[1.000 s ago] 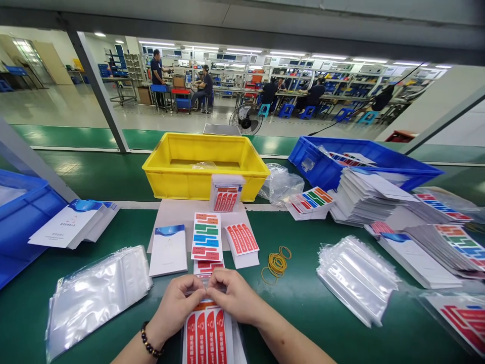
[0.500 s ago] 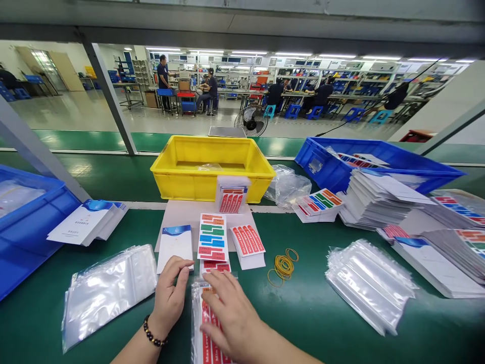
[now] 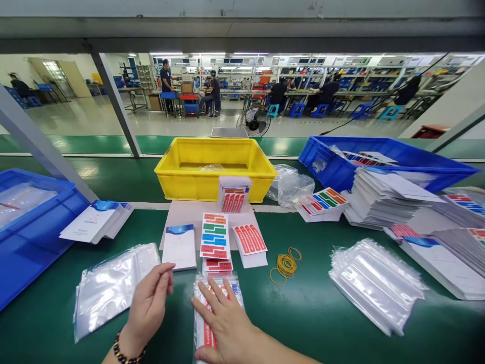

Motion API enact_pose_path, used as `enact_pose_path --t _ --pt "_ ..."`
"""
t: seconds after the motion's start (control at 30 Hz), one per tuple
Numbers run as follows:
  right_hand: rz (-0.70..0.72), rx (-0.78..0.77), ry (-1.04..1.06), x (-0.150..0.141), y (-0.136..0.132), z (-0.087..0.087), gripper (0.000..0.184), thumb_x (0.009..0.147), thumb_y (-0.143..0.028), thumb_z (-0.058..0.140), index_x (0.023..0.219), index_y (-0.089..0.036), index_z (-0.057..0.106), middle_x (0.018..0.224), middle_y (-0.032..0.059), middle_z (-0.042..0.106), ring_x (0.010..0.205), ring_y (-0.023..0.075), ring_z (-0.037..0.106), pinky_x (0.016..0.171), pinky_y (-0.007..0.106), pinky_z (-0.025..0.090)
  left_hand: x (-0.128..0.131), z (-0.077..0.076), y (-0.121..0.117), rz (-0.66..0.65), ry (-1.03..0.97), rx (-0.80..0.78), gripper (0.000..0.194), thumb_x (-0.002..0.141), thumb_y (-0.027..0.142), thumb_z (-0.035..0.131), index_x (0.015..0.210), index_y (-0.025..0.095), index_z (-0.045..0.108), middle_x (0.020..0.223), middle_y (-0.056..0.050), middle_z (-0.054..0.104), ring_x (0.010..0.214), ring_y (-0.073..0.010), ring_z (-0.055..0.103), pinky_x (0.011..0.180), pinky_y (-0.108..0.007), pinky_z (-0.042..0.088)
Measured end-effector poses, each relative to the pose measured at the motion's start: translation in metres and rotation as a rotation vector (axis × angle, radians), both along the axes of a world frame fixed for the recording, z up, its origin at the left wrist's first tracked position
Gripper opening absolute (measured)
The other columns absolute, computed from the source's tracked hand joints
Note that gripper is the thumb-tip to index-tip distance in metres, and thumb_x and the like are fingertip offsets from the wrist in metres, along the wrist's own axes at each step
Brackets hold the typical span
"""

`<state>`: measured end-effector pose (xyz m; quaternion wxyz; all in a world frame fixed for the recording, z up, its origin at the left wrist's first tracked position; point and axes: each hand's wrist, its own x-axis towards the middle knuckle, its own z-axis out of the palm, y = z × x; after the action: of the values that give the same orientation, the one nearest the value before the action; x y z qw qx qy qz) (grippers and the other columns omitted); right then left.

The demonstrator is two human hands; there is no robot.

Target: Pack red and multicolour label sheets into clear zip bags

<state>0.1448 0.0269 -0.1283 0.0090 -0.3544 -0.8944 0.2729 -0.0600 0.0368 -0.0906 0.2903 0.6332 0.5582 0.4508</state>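
Observation:
My right hand (image 3: 223,323) lies flat with spread fingers on a clear bag of red and coloured sticker sheets (image 3: 217,303) at the near edge of the green table. Over the right edge of a pile of empty clear bags (image 3: 109,285) hovers my left hand (image 3: 149,303), fingers loosely extended with nothing in them; a dark bead bracelet sits on its wrist. Just beyond lie a white booklet with a blue top (image 3: 180,246), a stack of multicoloured sticker sheets (image 3: 215,236) and a stack of red sticker sheets (image 3: 250,242).
A yellow bin (image 3: 215,169) stands at the back centre, blue bins at the left (image 3: 30,227) and back right (image 3: 379,159). Yellow rubber bands (image 3: 286,263) lie right of the stickers. Another bag pile (image 3: 375,283) and paper stacks (image 3: 386,197) fill the right. People work in the background.
Both hands let go of the filled bag's top. My right hand flattened onto the bag; my left hand moved left from the booklet toward the empty bag pile.

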Motion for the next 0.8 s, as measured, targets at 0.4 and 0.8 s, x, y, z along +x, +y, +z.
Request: enact_pose_path --t 0.4,0.8 --pt "-0.236 0.457 0.586 0.014 0.010 -0.005 0.030 0.081 -0.022 0.053 0.110 -0.016 0.054 0.112 0.0136 0.059 0.111 0.0272 0.050 0.095 0.048 0.038 -0.104 0.004 -0.005 0.254 0.845 -0.719 0.025 0.077 0.039 0.043 0.060 0.021 0.044 0.062 -0.004 0.061 0.059 -0.0215 0.057 0.051 -0.026 0.030" --pt "-0.256 0.079 0.620 -0.006 0.008 0.020 0.029 0.084 -0.026 0.048 0.111 -0.017 0.055 0.093 0.0084 0.064 0.077 0.0185 0.062 0.070 0.032 0.052 -0.015 0.016 -0.029 -0.020 0.626 -0.427 0.029 0.082 0.032 0.034 0.055 0.021 0.036 0.054 0.002 0.048 0.054 -0.0145 0.046 0.051 -0.024 0.027"
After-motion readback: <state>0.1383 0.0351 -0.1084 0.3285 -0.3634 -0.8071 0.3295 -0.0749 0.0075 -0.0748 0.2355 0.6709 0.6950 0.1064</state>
